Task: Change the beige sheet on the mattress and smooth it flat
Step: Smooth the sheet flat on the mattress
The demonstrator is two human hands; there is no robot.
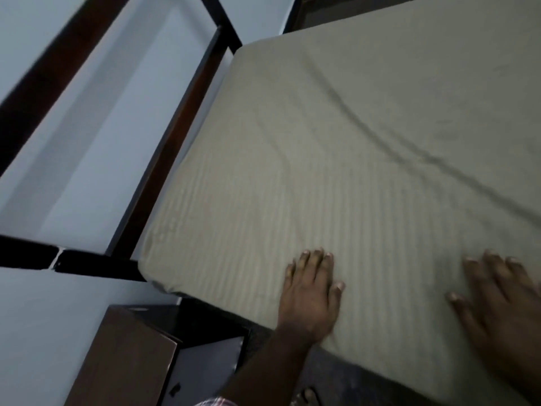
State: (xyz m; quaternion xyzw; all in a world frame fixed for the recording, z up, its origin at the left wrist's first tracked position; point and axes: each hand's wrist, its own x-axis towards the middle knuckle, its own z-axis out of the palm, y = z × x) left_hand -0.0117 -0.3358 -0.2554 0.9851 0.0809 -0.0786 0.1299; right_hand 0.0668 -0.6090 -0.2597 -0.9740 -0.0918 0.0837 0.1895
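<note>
1. Fabric is covering the whole top of the mattress: the beige sheet (336, 148) is lying over it from the near edge, where you are standing, to the far corner beside the dark bed frame (187, 118).
2. Fine parallel ribs are running across the sheet's near half, and they are looking densest just beyond your hands.
3. One long dark crease is cutting diagonally over the sheet, starting near the far corner by the bed frame and heading off toward the right edge of the view; a fainter fold is branching off on the frame side of it.
4. The sheet's corner nearest the frame's lower rail is wrapping down over the mattress edge and looking tucked under; the picture is blurred there, so you cannot be sure how snugly.
5. Your left hand (310, 291) is resting palm down on the sheet near the near edge, fingers straight and slightly spread, gripping nothing.
6. Your right hand (497, 303) is lying flat on the sheet farther from the frame, fingers fanned out and holding nothing; its outline is blurring.
7. A brown wooden cabinet (126, 361) is standing below the frame's lower rail, beside your left forearm.
</note>
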